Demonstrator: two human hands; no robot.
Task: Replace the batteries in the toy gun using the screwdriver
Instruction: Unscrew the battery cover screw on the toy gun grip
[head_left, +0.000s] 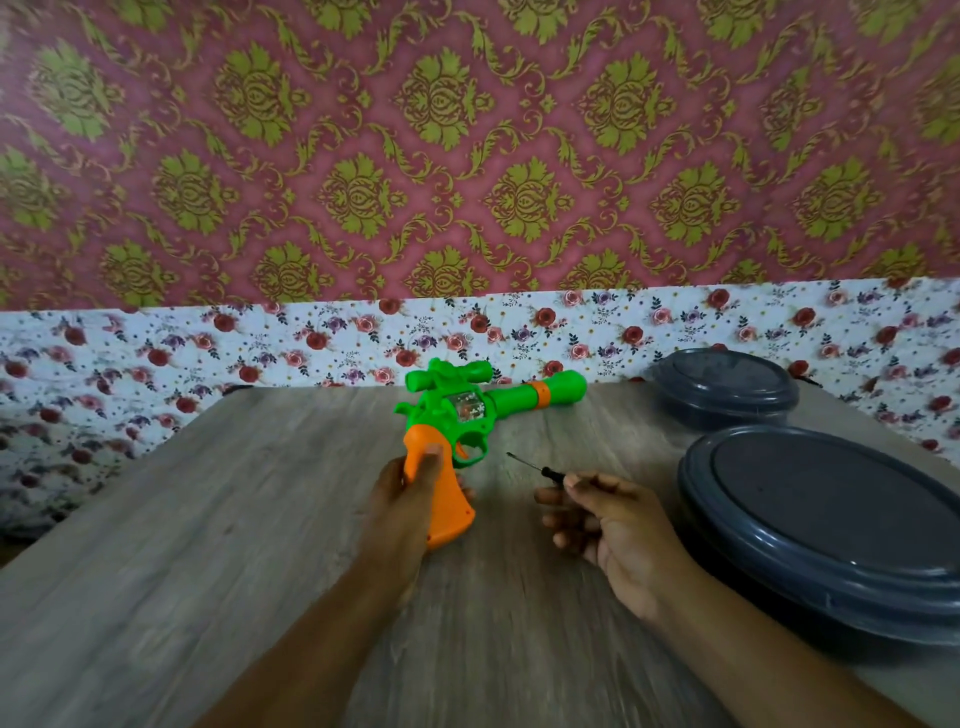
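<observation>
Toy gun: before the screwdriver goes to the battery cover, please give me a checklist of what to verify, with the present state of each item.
1. Toy gun held steady: ok, the left hand grips the orange grip.
2. Screwdriver in hand: ok, the right hand holds its black handle.
3. Tip free: ok, it points toward the gun, apart from it.
4. Battery cover screw located: cannot tell, no screw shows.
5. New batteries ready: cannot tell, none in view.
6. Room for the right arm: ok, the dark lidded container lies beside it on the wooden table.
</observation>
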